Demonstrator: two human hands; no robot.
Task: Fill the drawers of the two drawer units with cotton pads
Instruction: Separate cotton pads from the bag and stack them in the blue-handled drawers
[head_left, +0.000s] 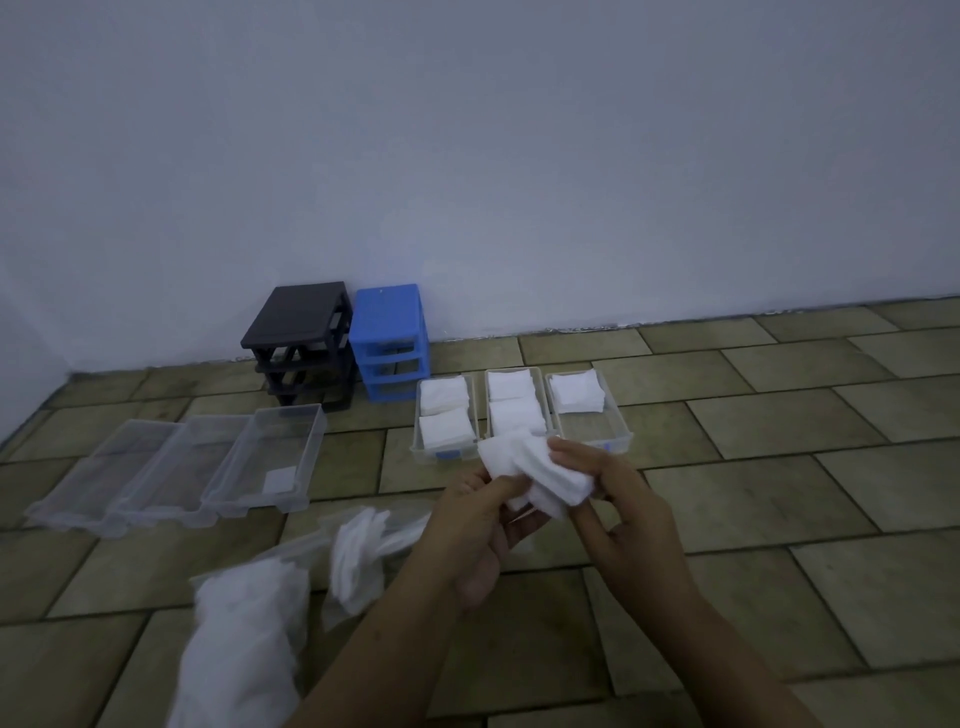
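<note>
Two bare forearms reach in from the bottom edge, with no sleeve, watch, ring or glove visible on either. The left hand (480, 525) and right hand (621, 512) are both uncovered, fingers slender, nails short and unpainted as far as the dim light lets one tell

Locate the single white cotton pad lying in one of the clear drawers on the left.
In the head view, the single square white cotton pad lies in the near right corner of the rightmost clear plastic drawer of the left-hand three, in front of the black drawer frame.
</note>
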